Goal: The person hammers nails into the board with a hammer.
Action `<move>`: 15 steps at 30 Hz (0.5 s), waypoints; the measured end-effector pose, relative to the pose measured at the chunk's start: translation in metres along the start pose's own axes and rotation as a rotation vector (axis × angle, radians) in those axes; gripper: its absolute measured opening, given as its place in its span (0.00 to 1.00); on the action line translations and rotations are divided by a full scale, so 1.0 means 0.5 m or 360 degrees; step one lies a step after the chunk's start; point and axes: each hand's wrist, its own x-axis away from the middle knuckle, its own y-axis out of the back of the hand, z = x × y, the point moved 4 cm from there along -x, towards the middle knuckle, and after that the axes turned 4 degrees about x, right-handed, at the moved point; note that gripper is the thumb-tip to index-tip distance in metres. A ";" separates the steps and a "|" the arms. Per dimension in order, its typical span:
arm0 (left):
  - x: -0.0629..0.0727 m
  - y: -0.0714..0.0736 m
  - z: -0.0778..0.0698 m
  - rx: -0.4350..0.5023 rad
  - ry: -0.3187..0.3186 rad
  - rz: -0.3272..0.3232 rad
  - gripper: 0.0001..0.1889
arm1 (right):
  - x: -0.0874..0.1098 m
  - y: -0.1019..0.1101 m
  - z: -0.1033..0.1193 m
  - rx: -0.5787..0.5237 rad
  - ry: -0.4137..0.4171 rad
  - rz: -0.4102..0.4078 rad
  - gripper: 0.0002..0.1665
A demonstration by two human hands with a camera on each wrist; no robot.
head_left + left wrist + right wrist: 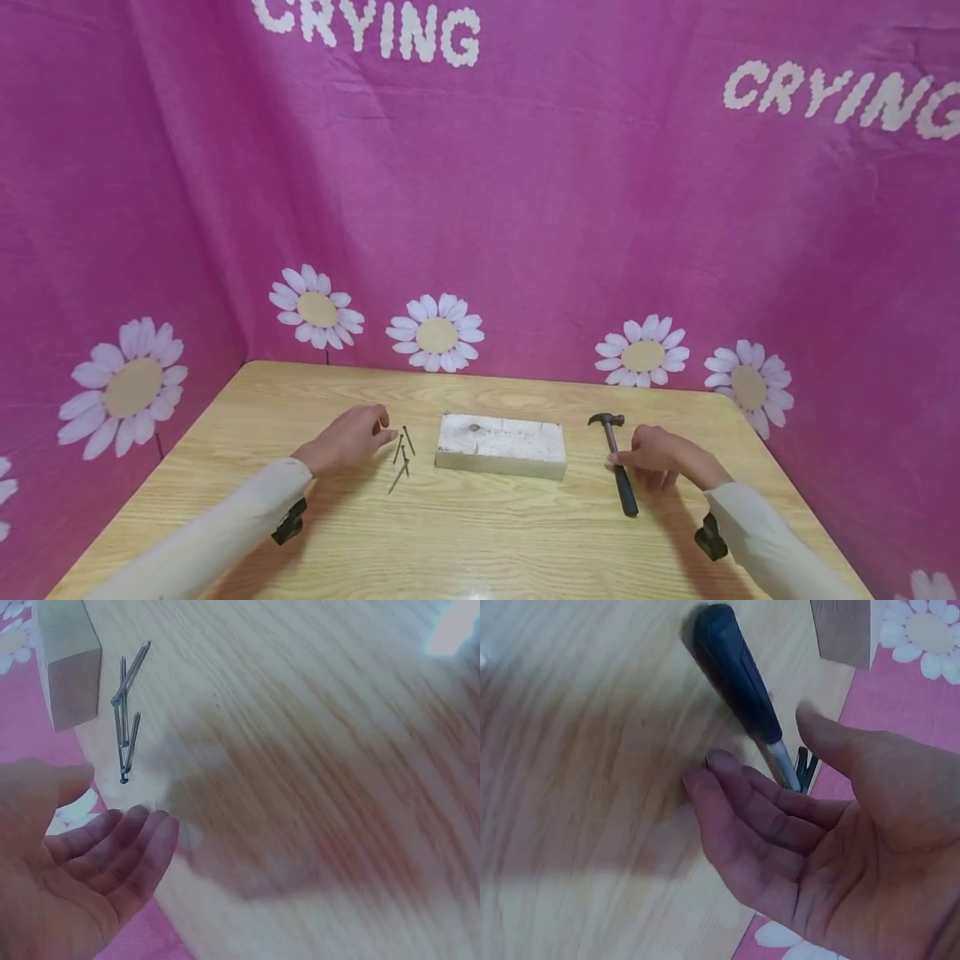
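Note:
Several dark nails (406,460) lie in a loose, partly crossing cluster on the wooden table. Just left of them is my left hand (351,437), its fingers loosely bent; in the left wrist view nothing sits between the thumb and fingers (142,859). A claw hammer (625,490) with a black grip lies on the right, head toward the back. My right hand (663,457) is at its right side, and the thumb overlaps the shaft in the head view. From the right wrist, the loosely curved fingers appear beside the hammer's black handle (739,682), not wrapped round it.
Between the hands lies a white-topped wood block (501,446), flat on the table (480,542). A magenta cloth (525,208) printed with daisies and lettering hangs behind the table and along its sides. Each wrist wears a small black camera mount.

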 end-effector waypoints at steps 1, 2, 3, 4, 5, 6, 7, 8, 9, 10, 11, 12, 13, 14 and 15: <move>0.000 -0.002 0.003 0.0028 0.0031 0.0011 0.09 | 0.004 -0.002 0.003 0.0003 0.0008 0.0000 0.26; 0.000 -0.004 0.005 0.0049 0.0053 0.0015 0.10 | 0.007 -0.004 0.006 0.0007 0.0014 -0.0007 0.25; 0.000 -0.007 0.006 0.0078 0.0076 0.0021 0.11 | 0.009 -0.006 0.010 0.0012 0.0025 -0.0019 0.24; 0.000 -0.010 0.007 0.0108 0.0101 0.0023 0.13 | 0.011 -0.009 0.014 0.0016 0.0032 -0.0028 0.23; 0.000 -0.014 0.008 0.0139 0.0121 0.0026 0.16 | 0.012 -0.011 0.018 0.0016 0.0038 -0.0032 0.21; 0.001 -0.017 0.008 0.0171 0.0137 0.0022 0.19 | 0.012 -0.014 0.021 0.0007 0.0038 -0.0030 0.20; 0.002 -0.020 0.007 0.0194 0.0143 0.0004 0.23 | 0.012 -0.016 0.024 -0.0007 0.0040 -0.0025 0.19; 0.003 -0.022 0.006 0.0219 0.0161 -0.0018 0.26 | 0.012 -0.017 0.027 -0.0013 0.0040 -0.0021 0.18; 0.004 -0.025 0.006 0.0259 0.0189 -0.0028 0.29 | 0.011 -0.018 0.030 -0.0012 0.0041 -0.0017 0.16; 0.005 -0.026 0.005 0.0287 0.0211 -0.0036 0.32 | 0.010 -0.018 0.031 -0.0001 0.0042 -0.0029 0.15; 0.006 -0.027 0.004 0.0325 0.0233 -0.0040 0.32 | 0.011 -0.018 0.033 0.0003 0.0032 -0.0035 0.14; 0.008 -0.027 0.002 0.0356 0.0261 -0.0044 0.32 | 0.011 -0.019 0.034 0.0003 0.0018 -0.0045 0.11; 0.009 -0.026 0.001 0.0400 0.0296 -0.0038 0.30 | 0.012 -0.019 0.035 0.0020 0.0006 -0.0059 0.09; 0.010 -0.023 -0.001 0.0451 0.0338 -0.0017 0.28 | 0.012 -0.018 0.036 0.0054 -0.0009 -0.0081 0.08; 0.011 -0.022 -0.003 0.0490 0.0376 0.0006 0.26 | 0.012 -0.018 0.038 0.0095 -0.0020 -0.0104 0.07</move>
